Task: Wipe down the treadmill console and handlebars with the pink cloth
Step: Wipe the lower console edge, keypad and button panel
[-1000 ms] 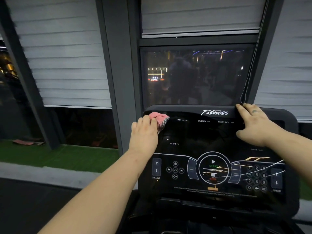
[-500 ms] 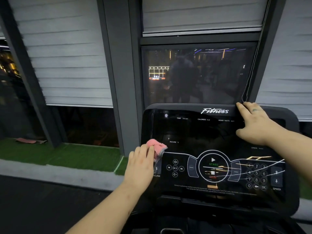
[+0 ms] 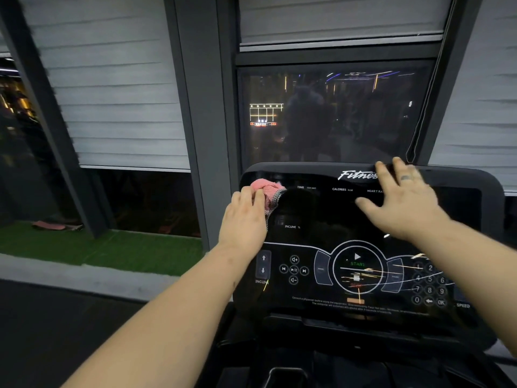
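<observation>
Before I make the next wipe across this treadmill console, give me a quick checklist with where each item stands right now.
1. Grip: left hand holds the pink cloth, bunched: ok.
2. Cloth against the treadmill console at its top left corner: ok.
3. Wiping path free: not ok, right hand lies spread over the panel's top, right of the cloth.
4. START button untouched by either hand: ok.
5. Handlebars reachable: cannot tell, none plainly in view.

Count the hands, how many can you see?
2. The left hand holds the pink cloth on the console, upper left; the right hand is spread over its top.
</observation>
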{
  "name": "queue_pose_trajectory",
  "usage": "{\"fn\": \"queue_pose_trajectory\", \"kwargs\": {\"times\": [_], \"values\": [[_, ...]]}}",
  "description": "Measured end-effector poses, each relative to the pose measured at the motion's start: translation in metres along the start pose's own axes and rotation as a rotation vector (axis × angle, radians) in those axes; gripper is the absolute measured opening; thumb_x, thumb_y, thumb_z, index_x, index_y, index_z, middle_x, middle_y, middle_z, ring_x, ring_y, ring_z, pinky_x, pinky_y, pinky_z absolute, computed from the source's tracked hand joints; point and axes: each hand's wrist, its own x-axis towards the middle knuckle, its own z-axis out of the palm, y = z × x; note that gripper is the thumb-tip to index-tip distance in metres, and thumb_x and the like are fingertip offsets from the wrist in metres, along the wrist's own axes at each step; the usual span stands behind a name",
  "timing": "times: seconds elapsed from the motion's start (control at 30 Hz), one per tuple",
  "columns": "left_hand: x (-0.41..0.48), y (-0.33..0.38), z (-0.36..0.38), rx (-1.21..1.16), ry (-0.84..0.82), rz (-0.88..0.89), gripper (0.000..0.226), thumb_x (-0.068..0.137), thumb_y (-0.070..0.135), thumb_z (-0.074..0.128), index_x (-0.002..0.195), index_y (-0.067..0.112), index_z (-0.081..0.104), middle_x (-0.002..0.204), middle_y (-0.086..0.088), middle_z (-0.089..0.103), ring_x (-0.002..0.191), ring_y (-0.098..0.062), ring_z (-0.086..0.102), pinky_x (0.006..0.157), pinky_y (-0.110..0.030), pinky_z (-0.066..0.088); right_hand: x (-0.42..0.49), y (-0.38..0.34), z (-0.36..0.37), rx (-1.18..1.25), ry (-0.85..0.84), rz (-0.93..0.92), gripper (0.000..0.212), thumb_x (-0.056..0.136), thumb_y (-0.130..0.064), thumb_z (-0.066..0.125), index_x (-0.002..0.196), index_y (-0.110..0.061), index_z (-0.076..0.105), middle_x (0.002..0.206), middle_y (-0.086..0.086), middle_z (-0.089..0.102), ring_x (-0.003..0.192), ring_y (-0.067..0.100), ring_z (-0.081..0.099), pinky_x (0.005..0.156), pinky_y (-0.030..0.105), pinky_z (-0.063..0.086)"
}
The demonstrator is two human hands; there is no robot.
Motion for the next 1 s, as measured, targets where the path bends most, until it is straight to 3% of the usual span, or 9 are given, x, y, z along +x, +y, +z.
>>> {"fn": "queue_pose_trajectory", "kwargs": {"times": [0.2,0.47,0.57,0.7,0.83,1.0], "values": [[-0.033,0.006,0.010,-0.040,-0.073,-0.001,0.059,0.094,0.003,0.050,0.150,0.011,0.036,0.138,-0.010,0.040,0.115,-0.026,0.041,0.096,-0.036,0.043,-0.040,-0.075,0.034,-0.010,0.003,-0.150,0.101,0.086,-0.086,0.036,0.163,-0.037,-0.009,0.171,0.000,-0.022,0.158,0.025,-0.015,0.125,0.062,0.009],[-0.110,-0.003,0.043,-0.118,-0.174,0.007,0.061,0.085,0.002,0.065,0.143,0.011,0.049,0.136,-0.007,0.047,0.115,-0.025,0.050,0.095,-0.036,0.050,-0.061,-0.083,0.070,-0.085,-0.012,-0.193,0.106,0.090,-0.076,0.049,0.163,-0.033,-0.014,0.169,0.004,-0.028,0.157,0.031,-0.021,0.123,0.066,0.010],[-0.135,-0.007,0.050,-0.126,-0.243,0.024,0.069,0.083,-0.002,0.064,0.148,0.012,0.045,0.143,-0.005,0.042,0.118,-0.023,0.045,0.100,-0.035,0.050,-0.064,-0.081,0.075,-0.095,-0.022,-0.207,0.107,0.092,-0.071,0.053,0.162,-0.031,-0.018,0.168,0.006,-0.031,0.156,0.032,-0.025,0.124,0.066,0.010],[-0.154,-0.010,0.048,-0.148,-0.353,0.041,0.068,0.097,0.001,0.048,0.160,0.016,0.027,0.156,0.000,0.025,0.135,-0.019,0.034,0.111,-0.028,0.039,-0.069,-0.078,0.081,-0.087,-0.023,-0.222,0.105,0.094,-0.067,0.053,0.161,-0.031,-0.019,0.168,0.007,-0.031,0.155,0.032,-0.026,0.124,0.065,0.010],[-0.143,-0.008,0.044,-0.147,-0.311,0.049,0.071,0.092,-0.001,0.053,0.157,0.014,0.031,0.150,-0.001,0.032,0.130,-0.020,0.039,0.108,-0.032,0.044,-0.074,-0.074,0.085,-0.097,-0.014,-0.245,0.103,0.095,-0.067,0.052,0.162,-0.030,-0.018,0.168,0.008,-0.029,0.156,0.032,-0.025,0.124,0.065,0.010],[-0.079,-0.006,0.036,-0.109,-0.137,0.067,0.067,0.082,-0.003,0.065,0.146,0.005,0.047,0.129,-0.011,0.049,0.112,-0.027,0.051,0.093,-0.042,0.054,-0.073,-0.073,0.082,-0.087,-0.018,-0.258,0.103,0.095,-0.066,0.053,0.162,-0.030,-0.017,0.169,0.008,-0.029,0.156,0.032,-0.024,0.124,0.064,0.010]]}}
